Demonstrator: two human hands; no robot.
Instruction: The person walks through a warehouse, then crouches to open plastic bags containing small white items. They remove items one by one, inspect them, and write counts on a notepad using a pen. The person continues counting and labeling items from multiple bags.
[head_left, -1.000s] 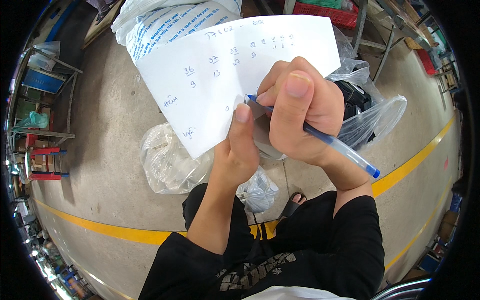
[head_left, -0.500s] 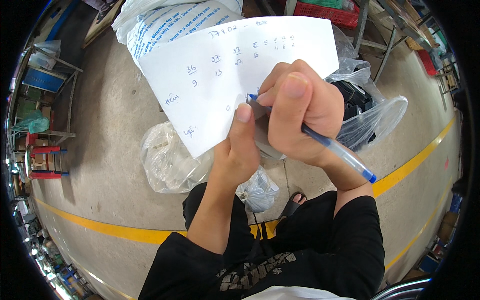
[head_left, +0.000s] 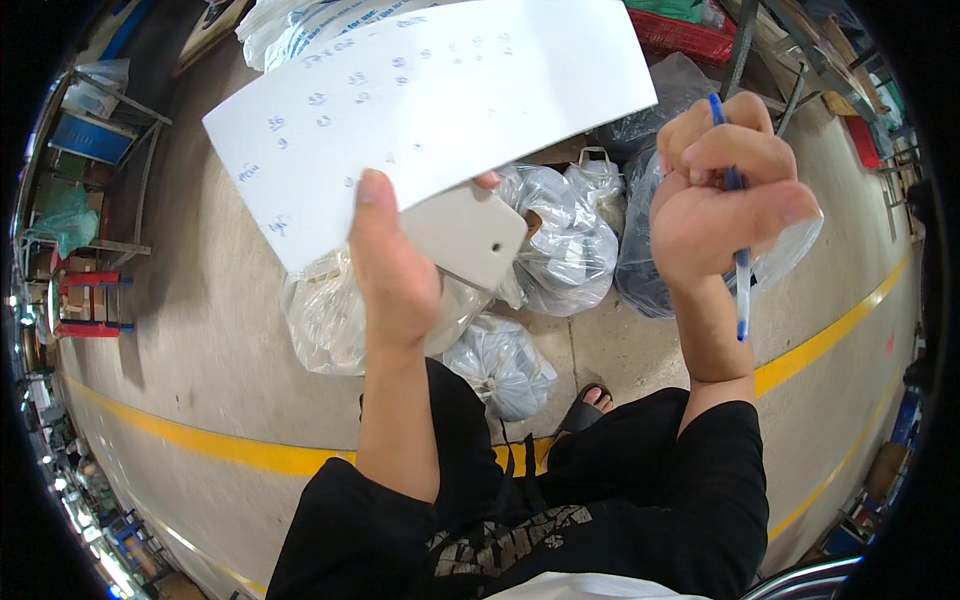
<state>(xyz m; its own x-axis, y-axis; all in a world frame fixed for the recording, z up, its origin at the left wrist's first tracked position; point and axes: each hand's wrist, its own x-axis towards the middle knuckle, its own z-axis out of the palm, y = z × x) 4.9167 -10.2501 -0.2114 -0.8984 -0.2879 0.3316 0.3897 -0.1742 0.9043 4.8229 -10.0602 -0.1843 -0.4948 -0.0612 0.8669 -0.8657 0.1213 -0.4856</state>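
A white sheet of paper with blue handwriting in rows is gripped by my left hand, thumb on top and a fingertip showing past its lower edge. Under the sheet, a flat light grey board with a small hole near its corner sticks out. My right hand is raised to the right, apart from the paper. Its fingers curl round a clear-barrelled blue pen, which stands nearly upright.
Below the paper, tied clear plastic bags and a smaller knotted bag lie on the concrete floor. A large white printed sack is behind. Red crates and metal racks are at the back right. Yellow lines cross the floor.
My right hand has lifted the pen off the paper and moved right. My left hand has shifted the paper up and left, uncovering the grey board beneath.
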